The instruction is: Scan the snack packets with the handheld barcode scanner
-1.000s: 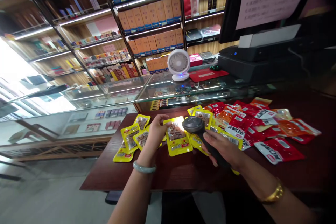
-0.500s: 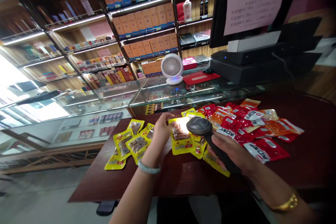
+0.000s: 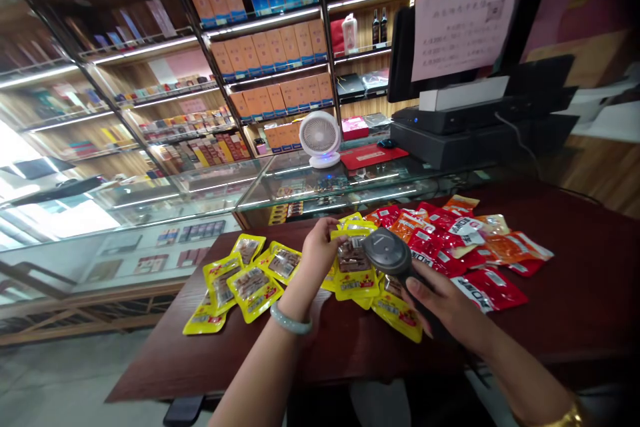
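- Lights out: the bright glare on the yellow packet (image 3: 353, 271) half a second ago is gone, leaving its brown filling plain to see beside the handheld scanner (image 3: 384, 250).
- The packet itself sits slightly farther right than before, at mid-table, overlapping other yellow packets (image 3: 397, 317) on the dark wooden table (image 3: 175, 353).
- The left hand (image 3: 319, 245) pinches the packet's upper left corner, thumb and fingers drawn together with little gap between them.
- The right hand (image 3: 436, 290) wraps its fingers around the scanner's handle, the head hanging over the packet's right edge; whether the two touch cannot be told.
- The darkened scanner and the shifted packet suggest that this packet's pass is over or paused; no sign of a completed reading is visible.
- A looser yellow group (image 3: 255, 290) lies to the left, while red and orange packets (image 3: 493, 287) crowd the right.
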A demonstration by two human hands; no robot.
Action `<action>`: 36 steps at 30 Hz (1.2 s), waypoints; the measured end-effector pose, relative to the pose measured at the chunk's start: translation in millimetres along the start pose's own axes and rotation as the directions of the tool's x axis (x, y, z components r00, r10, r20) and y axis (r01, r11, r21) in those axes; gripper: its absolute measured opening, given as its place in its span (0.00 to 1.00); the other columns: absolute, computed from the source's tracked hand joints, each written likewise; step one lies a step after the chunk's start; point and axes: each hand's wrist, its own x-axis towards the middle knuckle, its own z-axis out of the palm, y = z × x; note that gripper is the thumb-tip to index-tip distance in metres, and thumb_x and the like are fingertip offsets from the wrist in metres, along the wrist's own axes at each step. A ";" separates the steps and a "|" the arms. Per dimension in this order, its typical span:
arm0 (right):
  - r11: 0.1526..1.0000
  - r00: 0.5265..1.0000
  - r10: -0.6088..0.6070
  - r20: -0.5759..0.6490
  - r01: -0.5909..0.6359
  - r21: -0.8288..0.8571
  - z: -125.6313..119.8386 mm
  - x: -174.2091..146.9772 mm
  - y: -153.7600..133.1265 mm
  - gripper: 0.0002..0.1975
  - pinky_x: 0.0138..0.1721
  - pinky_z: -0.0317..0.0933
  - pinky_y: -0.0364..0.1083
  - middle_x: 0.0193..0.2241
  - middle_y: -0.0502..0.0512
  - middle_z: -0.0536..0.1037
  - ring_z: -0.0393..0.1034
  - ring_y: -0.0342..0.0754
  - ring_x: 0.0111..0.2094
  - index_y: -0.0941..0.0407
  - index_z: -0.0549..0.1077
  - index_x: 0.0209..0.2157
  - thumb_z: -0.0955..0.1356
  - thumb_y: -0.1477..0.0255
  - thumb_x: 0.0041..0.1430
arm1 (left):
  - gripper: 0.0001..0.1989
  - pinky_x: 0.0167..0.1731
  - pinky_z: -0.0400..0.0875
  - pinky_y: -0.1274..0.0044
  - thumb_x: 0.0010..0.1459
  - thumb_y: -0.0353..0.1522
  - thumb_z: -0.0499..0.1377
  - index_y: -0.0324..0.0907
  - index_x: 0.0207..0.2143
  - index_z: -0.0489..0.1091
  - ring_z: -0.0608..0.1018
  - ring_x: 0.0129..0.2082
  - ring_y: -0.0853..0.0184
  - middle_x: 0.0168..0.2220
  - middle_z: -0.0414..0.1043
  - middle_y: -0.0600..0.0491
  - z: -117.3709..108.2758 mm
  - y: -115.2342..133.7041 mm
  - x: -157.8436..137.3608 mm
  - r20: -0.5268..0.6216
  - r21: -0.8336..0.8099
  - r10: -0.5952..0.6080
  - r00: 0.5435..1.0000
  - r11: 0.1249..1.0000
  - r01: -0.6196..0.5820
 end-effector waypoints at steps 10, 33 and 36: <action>0.976 0.981 0.182 -0.064 -0.172 0.132 -0.2 -3.9 25.4 0.22 0.14 0.55 0.39 0.21 0.44 0.67 0.58 0.37 0.13 0.53 0.64 0.35 0.66 0.48 0.57 | 0.17 0.37 0.66 0.73 0.54 0.30 0.61 0.45 0.47 0.70 0.76 0.39 0.60 0.39 0.76 0.47 63.5 15.1 15.2 0.061 0.353 -0.027 0.998 0.936 0.004; 0.949 0.941 0.219 0.257 -0.267 0.168 73.0 29.1 46.1 0.21 0.12 0.52 0.36 0.19 0.41 0.67 0.58 0.36 0.10 0.53 0.66 0.41 0.65 0.50 0.59 | 0.29 0.51 0.61 0.60 0.56 0.52 0.54 0.35 0.42 0.73 0.66 0.56 0.42 0.53 0.66 0.29 -133.6 -96.6 5.7 -0.116 0.926 -0.309 0.944 0.311 0.215; 0.953 0.940 0.227 0.253 -0.268 0.142 77.1 30.9 45.8 0.23 0.12 0.53 0.36 0.19 0.41 0.67 0.59 0.36 0.11 0.54 0.66 0.45 0.65 0.50 0.59 | 0.27 0.50 0.60 0.61 0.58 0.51 0.53 0.36 0.42 0.71 0.69 0.54 0.44 0.49 0.70 0.32 -129.0 -92.2 1.1 -0.086 0.908 -0.246 0.966 0.379 0.177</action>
